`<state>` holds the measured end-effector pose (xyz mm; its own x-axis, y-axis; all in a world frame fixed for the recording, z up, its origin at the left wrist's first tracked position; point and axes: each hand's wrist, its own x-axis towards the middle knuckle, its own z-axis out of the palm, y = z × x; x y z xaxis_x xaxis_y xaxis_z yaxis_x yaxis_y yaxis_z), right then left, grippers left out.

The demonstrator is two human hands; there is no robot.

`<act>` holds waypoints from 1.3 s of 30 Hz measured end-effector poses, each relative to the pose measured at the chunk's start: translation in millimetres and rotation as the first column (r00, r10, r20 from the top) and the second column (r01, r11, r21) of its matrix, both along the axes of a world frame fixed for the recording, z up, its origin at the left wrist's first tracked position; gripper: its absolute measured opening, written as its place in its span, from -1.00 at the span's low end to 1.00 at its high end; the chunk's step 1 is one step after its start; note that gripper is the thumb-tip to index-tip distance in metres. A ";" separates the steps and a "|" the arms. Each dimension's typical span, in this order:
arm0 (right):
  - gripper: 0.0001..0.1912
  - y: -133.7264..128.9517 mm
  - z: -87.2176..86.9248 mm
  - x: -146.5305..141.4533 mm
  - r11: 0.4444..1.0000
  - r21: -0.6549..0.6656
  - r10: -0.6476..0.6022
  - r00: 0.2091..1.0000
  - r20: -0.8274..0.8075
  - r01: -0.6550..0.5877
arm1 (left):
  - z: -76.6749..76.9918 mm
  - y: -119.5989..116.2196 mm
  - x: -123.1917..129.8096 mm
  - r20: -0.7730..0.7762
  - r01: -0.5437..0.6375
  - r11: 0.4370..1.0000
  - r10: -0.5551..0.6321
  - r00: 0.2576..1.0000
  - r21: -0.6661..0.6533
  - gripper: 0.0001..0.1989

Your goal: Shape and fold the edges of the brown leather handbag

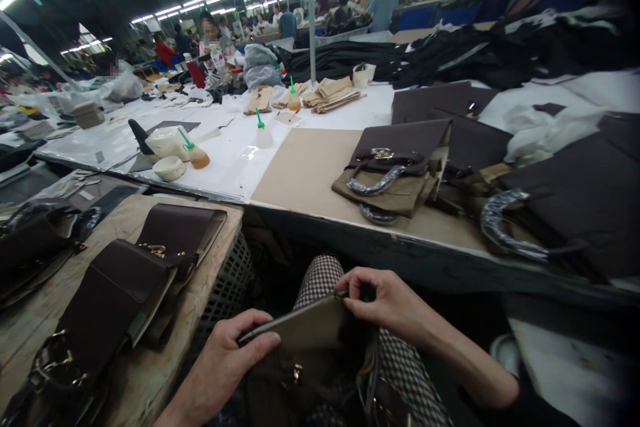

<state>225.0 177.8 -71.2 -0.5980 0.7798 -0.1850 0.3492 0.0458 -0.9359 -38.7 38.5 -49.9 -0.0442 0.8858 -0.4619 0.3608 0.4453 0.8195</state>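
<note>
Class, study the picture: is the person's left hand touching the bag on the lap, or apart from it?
Touching. The head view shows the left hand gripping the rim of the bag between thumb and fingers.

Long tube lights (200, 1) ran in rows across the top of the frame, brightest at the upper left. The white tabletop (220, 163) was lit evenly, with glare on plastic at its left. The lower centre was left dim, sunk in shadow. Straight edges were stretched toward the sides, the upper right was smeared, its corner darkened, and distant figures were softened.
</note>
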 end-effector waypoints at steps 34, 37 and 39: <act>-0.77 -12.3 -23.4 -11.3 0.969 -0.044 -0.242 0.968 0.063 0.245 | 3.8 3.5 2.1 -0.074 0.013 0.998 -0.009 0.997 0.054 -0.66; -0.78 -13.8 -21.0 -10.9 0.971 -0.050 -0.233 0.972 0.040 0.235 | 12.5 13.8 2.1 -0.186 0.167 0.986 -0.159 0.970 0.026 -0.58; -0.78 -14.8 -19.0 -11.5 0.971 -0.046 -0.236 0.972 0.010 0.236 | 22.4 25.3 4.2 -0.323 0.318 0.948 -0.294 0.900 0.024 -0.53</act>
